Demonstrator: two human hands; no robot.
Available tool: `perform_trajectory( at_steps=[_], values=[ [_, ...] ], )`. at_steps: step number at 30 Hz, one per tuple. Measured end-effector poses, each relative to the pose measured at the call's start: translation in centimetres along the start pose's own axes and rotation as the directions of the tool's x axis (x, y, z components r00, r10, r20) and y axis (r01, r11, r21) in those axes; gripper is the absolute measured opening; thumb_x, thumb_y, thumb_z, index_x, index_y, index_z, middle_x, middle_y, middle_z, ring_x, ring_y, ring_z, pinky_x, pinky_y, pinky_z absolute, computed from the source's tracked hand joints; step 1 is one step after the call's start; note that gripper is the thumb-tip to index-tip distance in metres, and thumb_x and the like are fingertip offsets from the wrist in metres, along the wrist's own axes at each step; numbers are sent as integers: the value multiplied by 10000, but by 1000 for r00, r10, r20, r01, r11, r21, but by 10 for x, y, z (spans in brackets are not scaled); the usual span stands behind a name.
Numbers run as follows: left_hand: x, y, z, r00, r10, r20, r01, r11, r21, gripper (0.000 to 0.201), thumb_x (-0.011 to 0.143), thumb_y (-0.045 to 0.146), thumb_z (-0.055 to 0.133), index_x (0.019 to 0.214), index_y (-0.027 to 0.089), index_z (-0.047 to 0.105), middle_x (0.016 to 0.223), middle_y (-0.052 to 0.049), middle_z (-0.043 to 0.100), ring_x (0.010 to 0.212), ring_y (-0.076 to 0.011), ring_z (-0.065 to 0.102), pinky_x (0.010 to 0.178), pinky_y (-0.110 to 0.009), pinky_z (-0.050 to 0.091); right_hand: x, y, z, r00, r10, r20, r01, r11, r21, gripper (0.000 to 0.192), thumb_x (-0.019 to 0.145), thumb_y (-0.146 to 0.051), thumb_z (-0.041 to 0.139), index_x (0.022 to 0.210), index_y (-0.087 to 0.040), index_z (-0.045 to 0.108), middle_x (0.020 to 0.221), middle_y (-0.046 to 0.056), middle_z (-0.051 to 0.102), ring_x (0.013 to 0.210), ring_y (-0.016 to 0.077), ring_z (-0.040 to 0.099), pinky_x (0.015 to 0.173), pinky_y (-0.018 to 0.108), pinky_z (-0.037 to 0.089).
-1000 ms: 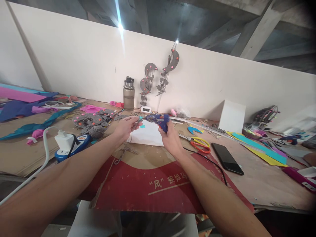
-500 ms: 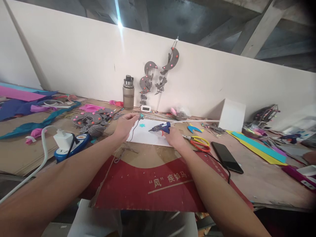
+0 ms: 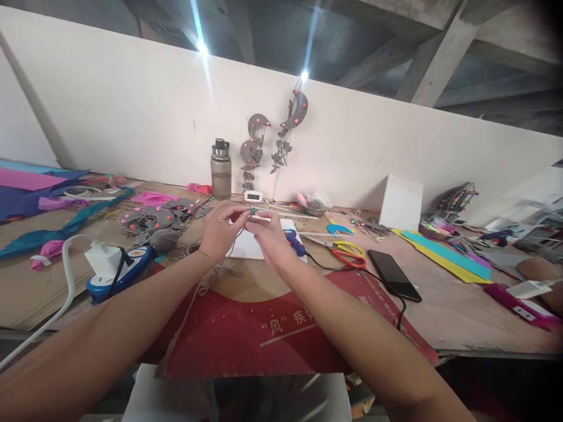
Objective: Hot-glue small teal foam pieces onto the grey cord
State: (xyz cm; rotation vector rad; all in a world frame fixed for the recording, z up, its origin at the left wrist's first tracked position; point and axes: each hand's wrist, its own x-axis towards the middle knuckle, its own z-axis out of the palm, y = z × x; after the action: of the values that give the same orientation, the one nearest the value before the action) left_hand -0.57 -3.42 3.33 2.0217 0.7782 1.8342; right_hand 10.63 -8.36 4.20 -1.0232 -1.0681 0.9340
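The fingertips of both hands now meet over the white sheet (image 3: pixel 246 246), the left hand (image 3: pixel 220 230) and right hand (image 3: pixel 271 239) together pinching a small teal piece (image 3: pixel 252 212) with a thin grey strand hanging from it. Half a second ago the right hand gripped the blue glue gun (image 3: pixel 295 242); it has since let go, and the gun lies on the sheet just beside that hand, its black cord trailing right past the red-handled scissors (image 3: pixel 349 255) and the black phone (image 3: pixel 392 274).

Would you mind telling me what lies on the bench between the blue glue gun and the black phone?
In the head view, orange-and-yellow scissors lie between the glue gun and the phone.
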Motion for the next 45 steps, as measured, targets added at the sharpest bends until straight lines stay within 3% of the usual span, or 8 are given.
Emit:
perform_trajectory(
  at_steps=[3, 6, 8, 12, 18, 24, 31, 45],
  values=[
    [1, 0, -2, 1000, -26, -1, 26, 999, -20, 142, 791, 263, 600, 840, 199, 717, 861, -50, 673, 819, -169, 586, 761, -296, 437, 4, 0, 17, 998, 55, 1, -55, 992, 114, 413, 676, -260, 624, 962, -246, 327, 731, -68, 559, 619, 104, 554, 624, 257, 438],
    [3, -3, -1, 991, -136, -16, 134, 987, -90, 164, 784, 298, 612, 853, 185, 710, 872, -52, 677, 814, -168, 589, 769, -297, 439, 6, 2, 18, 999, -33, -35, 35, 998, 43, 317, 748, -303, 568, 963, -254, 340, 650, -98, 477, 494, 82, 453, 549, 247, 416],
    [3, -5, 1, 974, -228, 0, 224, 958, -181, 179, 764, 316, 635, 847, 175, 708, 851, -47, 678, 783, -158, 584, 746, -286, 438, 5, 3, 14, 989, -146, -36, 141, 985, -104, 228, 782, -299, 531, 949, -249, 384, 652, -85, 463, 513, 89, 438, 535, 241, 392],
    [2, -4, 6, 927, -370, 61, 367, 862, -351, 190, 725, 333, 675, 800, 162, 710, 712, -17, 635, 636, -112, 514, 625, -248, 410, 3, -1, 4, 931, -364, -20, 327, 858, -397, 73, 795, -242, 517, 855, -219, 481, 683, -49, 479, 617, 109, 448, 599, 250, 373],
    [1, 3, 10, 841, -502, 204, 521, 646, -559, 171, 673, 301, 734, 707, 141, 684, 602, 4, 556, 576, -84, 477, 580, -228, 399, 7, -4, -6, 901, -433, -25, 354, 768, -533, 51, 816, -233, 505, 830, -194, 536, 726, -19, 544, 657, 124, 472, 644, 261, 378],
    [0, 4, 9, 794, -514, 324, 583, 495, -644, 194, 660, 285, 758, 739, 129, 673, 675, -9, 597, 621, -82, 538, 629, -227, 443, 12, -1, -11, 885, -466, 17, 388, 714, -582, 115, 859, -269, 485, 846, -179, 554, 834, 26, 620, 756, 144, 528, 710, 275, 399],
    [0, 5, 9, 784, -521, 339, 595, 472, -650, 209, 635, 269, 772, 739, 134, 652, 694, -10, 619, 644, -96, 573, 692, -266, 471, 13, -1, -13, 888, -459, 30, 372, 678, -634, 127, 872, -283, 476, 847, -183, 549, 845, 36, 617, 791, 159, 519, 743, 292, 390],
    [0, 6, 10, 785, -507, 356, 604, 498, -622, 194, 655, 288, 751, 705, 129, 653, 696, -18, 604, 666, -101, 560, 719, -285, 467, 15, 0, -16, 906, -423, 2, 334, 712, -618, 128, 840, -307, 513, 811, -190, 556, 773, 11, 593, 715, 150, 495, 680, 278, 362]
  ],
)
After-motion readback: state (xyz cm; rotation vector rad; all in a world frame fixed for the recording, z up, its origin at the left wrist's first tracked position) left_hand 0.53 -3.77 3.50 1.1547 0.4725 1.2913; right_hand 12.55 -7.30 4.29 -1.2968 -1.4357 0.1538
